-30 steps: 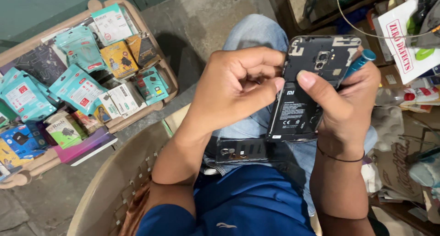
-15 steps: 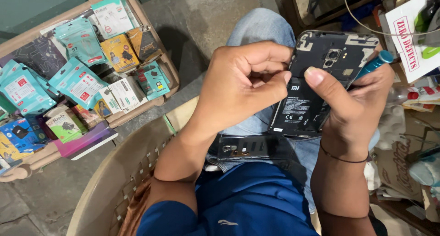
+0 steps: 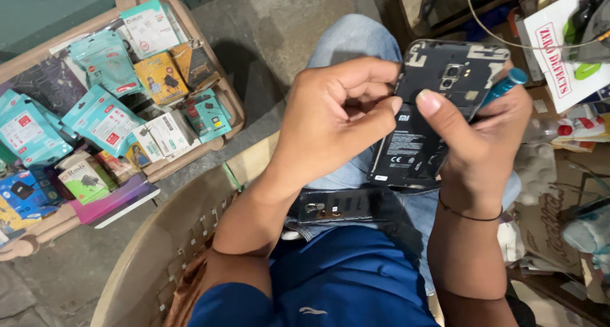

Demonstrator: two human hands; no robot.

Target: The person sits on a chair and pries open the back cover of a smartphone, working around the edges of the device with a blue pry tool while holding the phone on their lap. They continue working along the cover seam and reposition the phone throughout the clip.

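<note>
Opened black smartphone (image 3: 426, 120), back cover off, held above the lap: right hand (image 3: 486, 143) grips it with a blue-handled tool (image 3: 502, 87); left hand (image 3: 333, 127) pinches at its left edge. Any tiny loosened part risks dropping into clutter.

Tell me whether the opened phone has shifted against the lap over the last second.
Yes, slightly. The opened phone now sits a bit higher and further right relative to the black part on the lap, held by the right hand.

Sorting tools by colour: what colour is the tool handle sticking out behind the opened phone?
Blue, a teal-like shade: the tool handle pokes out of the right hand in the head view.
</note>
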